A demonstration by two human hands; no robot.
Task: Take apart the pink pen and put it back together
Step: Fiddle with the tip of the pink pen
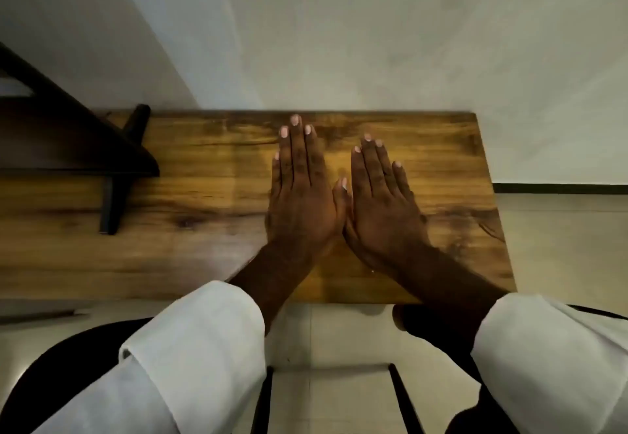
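My left hand (300,192) and my right hand (382,202) lie flat, palms down, side by side on the wooden table (204,195). The fingers of both are stretched out and held together, pointing away from me. The thumbs meet between the two hands. Neither hand holds anything. No pink pen shows anywhere in the view; I cannot tell whether one lies under my hands.
A dark wooden stand (112,161) with slanted legs sits on the table's left part. A pale wall (339,42) rises right behind the table. The table's right edge (496,202) drops to a tiled floor. My white sleeves fill the bottom of the view.
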